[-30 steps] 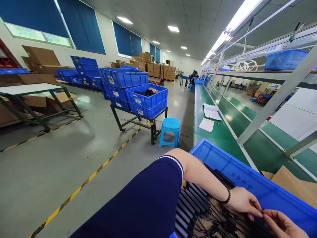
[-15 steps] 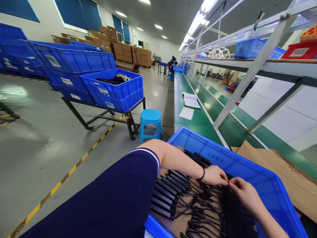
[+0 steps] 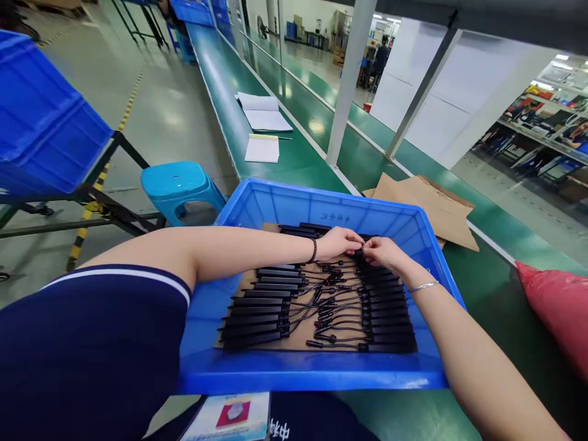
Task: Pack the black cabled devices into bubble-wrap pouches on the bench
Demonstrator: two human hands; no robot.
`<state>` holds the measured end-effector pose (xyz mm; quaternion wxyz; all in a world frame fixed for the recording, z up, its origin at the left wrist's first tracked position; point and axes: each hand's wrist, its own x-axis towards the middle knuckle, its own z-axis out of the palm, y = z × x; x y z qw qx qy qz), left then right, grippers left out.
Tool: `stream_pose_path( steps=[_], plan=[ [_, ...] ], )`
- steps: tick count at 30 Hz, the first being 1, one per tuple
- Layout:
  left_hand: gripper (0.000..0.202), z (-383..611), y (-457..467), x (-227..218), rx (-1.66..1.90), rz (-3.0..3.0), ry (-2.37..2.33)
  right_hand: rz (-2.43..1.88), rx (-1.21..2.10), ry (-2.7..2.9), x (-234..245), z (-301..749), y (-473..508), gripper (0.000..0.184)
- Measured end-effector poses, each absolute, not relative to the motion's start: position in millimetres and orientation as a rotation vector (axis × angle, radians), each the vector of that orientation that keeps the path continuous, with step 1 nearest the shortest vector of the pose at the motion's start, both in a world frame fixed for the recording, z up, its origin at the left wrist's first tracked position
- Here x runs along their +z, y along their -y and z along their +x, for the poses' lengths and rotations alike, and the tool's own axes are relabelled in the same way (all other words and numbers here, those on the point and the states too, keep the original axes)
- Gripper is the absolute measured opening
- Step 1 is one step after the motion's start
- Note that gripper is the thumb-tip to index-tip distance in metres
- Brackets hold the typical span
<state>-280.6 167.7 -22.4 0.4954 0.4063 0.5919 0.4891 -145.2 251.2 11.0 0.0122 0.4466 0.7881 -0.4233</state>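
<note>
My left hand (image 3: 339, 244) and my right hand (image 3: 384, 252) meet over the far part of a blue crate (image 3: 312, 381). The fingers of both are pinched together, tip to tip. Whatever small dark thing sits between them is too hidden to name. Below lie black stick-like parts with short cables, in a left row (image 3: 257, 311) and a right row (image 3: 390, 318). Their thin cables and plugs (image 3: 337, 306) run inward and tangle over a cardboard sheet (image 3: 301, 335). More black parts (image 3: 303, 229) lie along the far side, partly behind my left hand.
Beyond the crate, a green bench (image 3: 303, 165) carries an open notebook (image 3: 266, 119) and a notepad (image 3: 261, 150). Flat cardboard (image 3: 427, 205) and a red bag (image 3: 560, 306) lie to the right. A blue stool (image 3: 177, 180) and stacked blue crates (image 3: 46, 116) on a stand are left.
The view has swung down and to the right, so the crate now sits centrally and level. Both hands stay close together, pinched over the black parts.
</note>
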Motion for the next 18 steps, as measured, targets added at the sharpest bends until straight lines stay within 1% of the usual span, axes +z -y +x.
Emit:
stream_pose_path(
  steps=[3,6,8,10,13,16,18],
  plan=[
    [0.008,-283,-170,-20,1.192,0.948,-1.492,1.462,-1.28,-2.491,10,-144,-258,0.008],
    [0.006,-288,-174,-15,1.103,0.945,-1.555,1.487,-1.251,-2.52,7,-142,-266,0.006],
    [0.003,-295,-176,-7,0.97,0.982,-1.597,1.48,-1.238,-2.531,5,-141,-269,0.005],
    [0.006,-306,-175,3,0.79,1.045,-1.642,1.469,-1.225,-2.534,4,-140,-271,0.004],
    [0.01,-321,-170,14,0.506,1.122,-1.674,1.449,-1.207,-2.541,3,-140,-272,0.011],
    [0.008,-329,-166,12,0.294,1.137,-1.687,1.419,-1.197,-2.56,1,-140,-273,0.013],
    [0.007,-329,-165,5,0.245,1.169,-1.74,1.396,-1.197,-2.569,1,-141,-272,0.011]
  ],
)
